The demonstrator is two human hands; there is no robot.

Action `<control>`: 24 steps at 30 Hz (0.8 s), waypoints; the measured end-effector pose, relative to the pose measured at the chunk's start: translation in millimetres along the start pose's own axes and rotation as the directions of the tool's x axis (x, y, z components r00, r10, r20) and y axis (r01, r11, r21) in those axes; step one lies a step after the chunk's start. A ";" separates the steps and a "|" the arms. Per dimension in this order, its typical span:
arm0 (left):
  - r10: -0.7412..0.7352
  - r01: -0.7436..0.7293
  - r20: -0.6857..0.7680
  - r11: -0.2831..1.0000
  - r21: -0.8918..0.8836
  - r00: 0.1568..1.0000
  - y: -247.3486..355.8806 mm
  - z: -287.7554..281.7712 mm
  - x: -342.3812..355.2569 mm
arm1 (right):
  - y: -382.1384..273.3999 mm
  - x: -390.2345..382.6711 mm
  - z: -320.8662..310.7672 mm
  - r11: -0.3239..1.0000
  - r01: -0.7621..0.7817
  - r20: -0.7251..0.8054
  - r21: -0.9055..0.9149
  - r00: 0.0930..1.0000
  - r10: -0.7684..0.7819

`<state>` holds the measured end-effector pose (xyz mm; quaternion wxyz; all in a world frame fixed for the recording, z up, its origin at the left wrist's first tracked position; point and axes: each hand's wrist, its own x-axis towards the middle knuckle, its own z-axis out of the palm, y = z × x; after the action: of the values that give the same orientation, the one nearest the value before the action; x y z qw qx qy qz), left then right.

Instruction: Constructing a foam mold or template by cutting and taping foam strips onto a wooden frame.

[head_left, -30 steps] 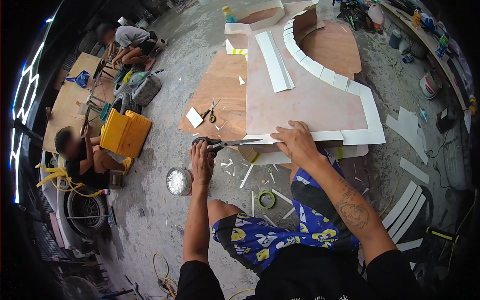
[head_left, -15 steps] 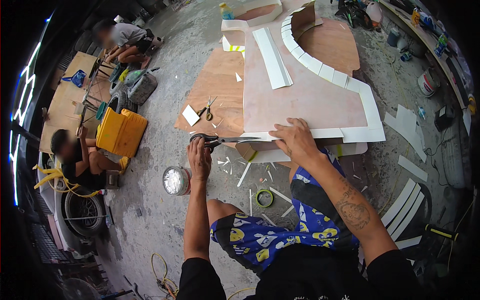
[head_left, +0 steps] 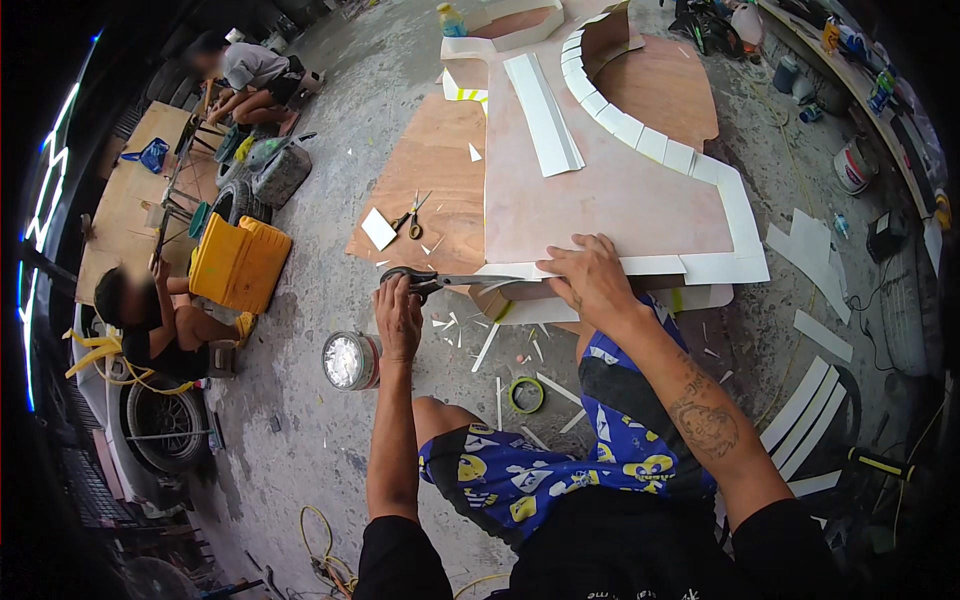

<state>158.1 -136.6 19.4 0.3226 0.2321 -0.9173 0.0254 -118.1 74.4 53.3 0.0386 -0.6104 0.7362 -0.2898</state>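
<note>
My left hand point(head_left: 399, 315) is closed around the black handles of a pair of scissors point(head_left: 432, 281). Their blades point right, along the near edge of a large pale panel point(head_left: 605, 205), at a white strip point(head_left: 655, 267) lying on that edge. Flat on the strip and panel, just right of the blade tips, rests my right hand point(head_left: 590, 275) with its fingers stretched out. More white pieces point(head_left: 625, 128) line the panel's curved cutout. A loose pair of white strips point(head_left: 543, 115) lies on the panel. Left of it, on a brown board, are smaller scissors point(head_left: 414, 215) and a white scrap point(head_left: 379, 229).
A tin with white contents point(head_left: 350, 361) and a green tape roll point(head_left: 525, 395) stand on the floor among scraps. Cut white strips point(head_left: 800, 415) lie at right. Two people work at left, near a yellow container point(head_left: 240, 262). A bottle point(head_left: 451, 20) stands at the panel's far end.
</note>
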 end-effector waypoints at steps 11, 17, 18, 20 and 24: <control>0.005 -0.005 0.019 1.000 -0.018 1.000 16.9 -0.2 5.5 | -0.9 0.4 -1.0 1.000 -0.004 0.014 -0.002 1.000 0.004; 0.004 -0.005 0.029 0.999 0.047 1.000 20.4 -6.2 3.2 | 1.8 -1.3 5.2 1.000 -0.008 -0.001 -0.017 1.000 0.008; 0.006 -0.007 0.019 0.999 0.051 1.000 20.7 -6.8 3.2 | 1.9 -0.9 5.1 1.000 -0.010 0.003 -0.014 1.000 0.010; 0.011 -0.012 0.014 0.998 0.058 1.000 21.1 -7.5 3.2 | 1.6 -0.3 4.0 1.000 -0.013 0.007 -0.011 1.000 0.013; 0.001 -0.004 0.037 0.998 0.057 0.999 20.4 -9.6 2.1 | -1.5 0.9 -0.7 1.000 -0.002 0.016 -0.024 1.000 0.003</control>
<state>153.2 -117.5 30.4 0.2988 0.2405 -0.9223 0.0478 -117.3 73.7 54.9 0.0375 -0.6123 0.7400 -0.2758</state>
